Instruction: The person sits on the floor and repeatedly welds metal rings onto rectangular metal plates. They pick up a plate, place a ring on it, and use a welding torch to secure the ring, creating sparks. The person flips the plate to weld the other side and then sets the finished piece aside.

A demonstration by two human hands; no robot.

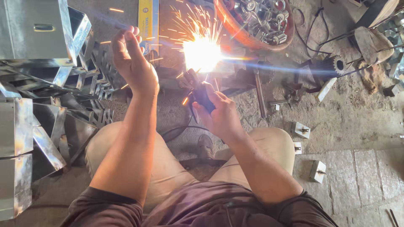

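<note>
My right hand (219,113) is clamped round the black electrode holder (201,93), low over the floor (357,113) between my knees. Its long axis points up and away from me, into the white arc (203,54). My left hand (132,63) is raised, empty, fingers loosely spread, probably shielding my eyes. Bent steel sheets (38,105) lie left; a bowl of metal parts (256,23) sits beyond.

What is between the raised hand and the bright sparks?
Nothing visible. The left hand is raised, open and empty, to the left of the sparks; only air and a few flying sparks lie between. The right hand grips the dark welding holder just below the glare.
</note>
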